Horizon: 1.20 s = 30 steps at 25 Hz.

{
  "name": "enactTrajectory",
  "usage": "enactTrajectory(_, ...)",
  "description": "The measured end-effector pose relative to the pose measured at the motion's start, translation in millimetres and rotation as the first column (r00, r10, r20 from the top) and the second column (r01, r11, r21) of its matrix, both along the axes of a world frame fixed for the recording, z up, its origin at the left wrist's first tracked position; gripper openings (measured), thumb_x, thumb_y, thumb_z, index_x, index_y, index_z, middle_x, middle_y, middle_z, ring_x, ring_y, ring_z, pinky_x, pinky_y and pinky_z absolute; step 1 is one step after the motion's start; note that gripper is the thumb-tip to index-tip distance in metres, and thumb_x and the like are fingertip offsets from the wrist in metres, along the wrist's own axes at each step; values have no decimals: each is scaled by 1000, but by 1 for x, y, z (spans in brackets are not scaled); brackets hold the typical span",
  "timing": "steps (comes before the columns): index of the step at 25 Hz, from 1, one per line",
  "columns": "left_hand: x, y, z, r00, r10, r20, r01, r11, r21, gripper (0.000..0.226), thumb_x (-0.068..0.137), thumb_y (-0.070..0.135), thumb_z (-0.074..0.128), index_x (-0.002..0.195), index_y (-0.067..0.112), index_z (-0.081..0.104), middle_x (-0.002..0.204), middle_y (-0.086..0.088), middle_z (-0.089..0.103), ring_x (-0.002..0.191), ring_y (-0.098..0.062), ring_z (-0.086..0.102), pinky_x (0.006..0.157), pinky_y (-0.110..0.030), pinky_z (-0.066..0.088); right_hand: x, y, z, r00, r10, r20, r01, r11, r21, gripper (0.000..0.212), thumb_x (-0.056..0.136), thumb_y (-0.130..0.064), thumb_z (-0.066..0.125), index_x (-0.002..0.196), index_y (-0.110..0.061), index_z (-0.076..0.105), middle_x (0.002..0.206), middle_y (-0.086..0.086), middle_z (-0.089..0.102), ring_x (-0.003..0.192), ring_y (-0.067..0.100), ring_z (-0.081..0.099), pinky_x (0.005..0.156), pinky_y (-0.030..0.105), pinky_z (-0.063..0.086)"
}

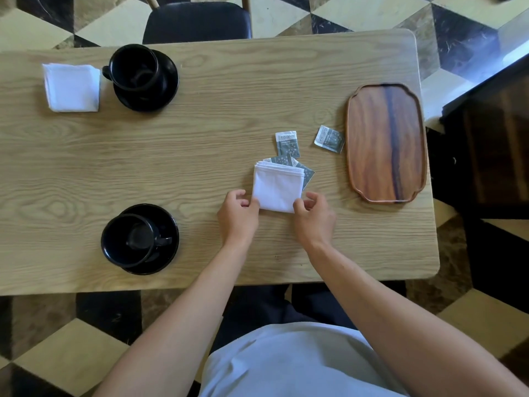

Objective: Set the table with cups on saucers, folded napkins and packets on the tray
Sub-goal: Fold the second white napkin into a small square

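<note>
Two bare hands pinch the near corners of a folded white cloth napkin point(276, 190) on the light wooden table point(200, 156): left hand point(239, 216) on its left corner, right hand point(313, 217) on its right. The napkin partly covers grey-green paper packets point(297, 169), left of the oval brown wooden tray point(385, 143).

The packet point(287, 143) lying alone beside the napkin has a pale strip along its top edge with a short printed word, too blurred to read for certain; smaller lines below it are illegible. The packet point(329, 138) by the tray carries a like strip along one side, also unreadable
</note>
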<state>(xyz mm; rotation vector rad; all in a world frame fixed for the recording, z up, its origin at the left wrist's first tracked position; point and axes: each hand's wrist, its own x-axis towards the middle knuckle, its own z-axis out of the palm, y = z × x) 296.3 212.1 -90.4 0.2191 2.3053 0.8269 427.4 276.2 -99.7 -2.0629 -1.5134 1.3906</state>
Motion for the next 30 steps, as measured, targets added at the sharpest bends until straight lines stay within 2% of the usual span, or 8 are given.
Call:
enactTrajectory(3,-3,5,-3,990,98,101,-98,995,-10,36,83,27,72,117,17,65,91,5,70,82,-12,67,70,-25,48,-5,6,0,999,-36,-12,34,993,-112,32,91,-32,61,120,-18,66,88,-16,64,88,9,59,81,27,41)
enactTrajectory(7,-10,5,-6,955,196,222,-204,979,13,44,77,10,74,120,9,67,88,8,67,80,-6,64,79,-25,48,-3,10,-1,985,-93,-143,60,974,-217,31,94,-36,64,67,-20,62,59,-17,51,64,12,46,60,28,35)
enactTrajectory(10,-14,6,-3,867,291,405,-334,942,38,40,75,-6,67,114,4,68,99,-7,70,91,-19,64,89,-31,51,-1,12,3,960,-135,-246,52,947,-318,25,96,-34,67,87,-11,72,74,-8,65,68,12,54,65,26,41)
enactTrajectory(13,-17,6,8,720,316,618,-436,899,49,24,75,-14,52,70,9,57,69,-7,56,66,-22,50,62,-29,42,3,15,9,918,-142,-371,-17,918,-395,11,93,-23,66,91,-12,69,89,2,70,78,18,59,71,33,47)
enactTrajectory(17,-30,6,19,581,179,794,-387,919,76,12,85,20,54,75,14,59,63,-1,51,53,-18,51,52,-25,41,4,26,16,858,-177,-483,-89,873,-479,5,83,-11,63,86,-14,63,90,6,68,81,24,64,72,37,51)
enactTrajectory(20,-28,13,10,764,82,640,-278,937,211,33,94,41,62,105,10,69,95,-7,71,85,-23,67,79,-37,52,-9,33,20,880,-50,-472,-177,888,-424,11,77,-13,62,89,-12,64,88,6,68,83,25,63,72,39,49)
enactTrajectory(22,-27,17,5,939,33,343,-136,950,280,35,94,45,64,94,10,63,86,1,64,78,-15,58,73,-33,46,-21,36,21,873,17,-487,-240,885,-400,28,75,-18,63,101,-8,67,94,10,70,86,26,65,74,41,49)
enactTrajectory(30,-60,59,-6,976,73,207,-147,918,367,39,91,54,62,96,15,59,80,11,65,65,-1,58,63,-22,47,-76,76,13,881,173,-440,-218,974,-54,42,105,-45,51,96,-4,55,81,3,54,73,15,51,68,36,42)
